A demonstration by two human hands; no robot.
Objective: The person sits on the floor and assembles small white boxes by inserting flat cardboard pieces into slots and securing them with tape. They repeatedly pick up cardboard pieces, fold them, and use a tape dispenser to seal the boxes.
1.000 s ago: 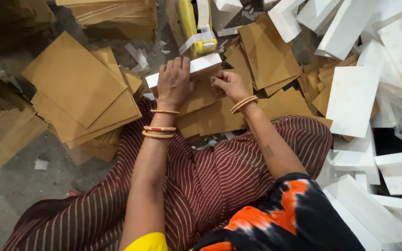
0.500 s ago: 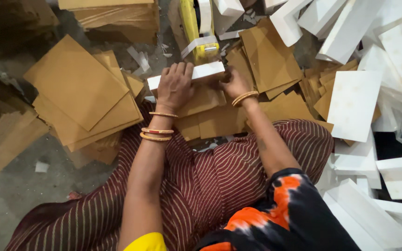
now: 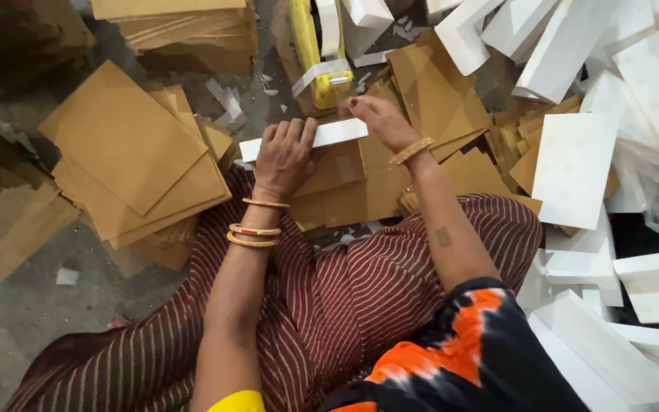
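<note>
white box [image 3: 329,135] under both hands, unopened

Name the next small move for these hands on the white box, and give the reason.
Probably draw the right hand along the white box to press its end flat: the left hand already pins the box, and the right fingertips pinch at its far end beside the yellow tape dispenser.

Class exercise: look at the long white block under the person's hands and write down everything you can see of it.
The long white block is a narrow, flat-faced bar, plain white and matte, seemingly foam or board. It lies nearly level, its right end slightly higher, on brown cardboard sheets before the person's lap. The left hand lies over its left part, fingers draped across it; the right hand touches its right end. The middle stays uncovered.
</note>
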